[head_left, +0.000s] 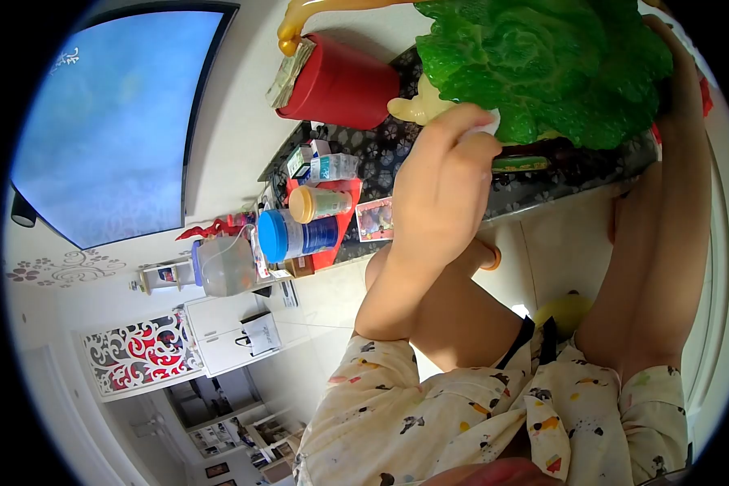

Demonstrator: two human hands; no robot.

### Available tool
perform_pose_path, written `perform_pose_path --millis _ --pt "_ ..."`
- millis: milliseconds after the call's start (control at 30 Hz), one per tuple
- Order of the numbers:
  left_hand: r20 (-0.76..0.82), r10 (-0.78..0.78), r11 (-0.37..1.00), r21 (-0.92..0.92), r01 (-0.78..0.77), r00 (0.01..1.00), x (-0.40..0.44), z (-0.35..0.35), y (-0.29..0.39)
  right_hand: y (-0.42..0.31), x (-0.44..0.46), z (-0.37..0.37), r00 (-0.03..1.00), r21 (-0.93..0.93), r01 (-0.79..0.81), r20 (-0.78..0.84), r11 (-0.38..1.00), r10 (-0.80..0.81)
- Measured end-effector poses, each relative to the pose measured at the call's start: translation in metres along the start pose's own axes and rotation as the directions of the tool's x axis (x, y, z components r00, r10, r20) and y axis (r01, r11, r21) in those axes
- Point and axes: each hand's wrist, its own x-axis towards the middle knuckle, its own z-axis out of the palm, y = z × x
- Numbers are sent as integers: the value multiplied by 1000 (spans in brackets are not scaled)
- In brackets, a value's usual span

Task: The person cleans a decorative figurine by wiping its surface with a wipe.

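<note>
A large glossy green cabbage ornament (543, 65), with ruffled leaves and a pale yellow base part (421, 104), fills the upper right. My left hand (445, 178) is closed on a small white wiping cloth (484, 124), pressed at the ornament's lower left leaf edge. My right hand (671, 49) is at the ornament's right edge and appears to grip it. Its fingers are mostly hidden behind the leaves.
On the dark patterned table (381, 174) are a red bin-like container (340, 81) holding papers, a blue-lidded jar (296, 235), an orange-lidded jar (320, 204), small boxes and a picture card (375, 220). A large screen (121, 121) is at the left. My knees are below the table edge.
</note>
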Motion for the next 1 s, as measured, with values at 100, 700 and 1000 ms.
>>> perform_pose_path --millis 100,700,1000 --pt "87 26 992 119 -37 996 6 -1 9 0 -2 2 1000 -5 0 -22 1000 0" --pt "127 -343 927 208 314 931 29 -24 42 -5 -31 27 993 62 7 -117 998 1" --pt "-81 -265 961 64 270 961 14 -10 35 -2 -15 14 995 158 -68 -56 985 78"
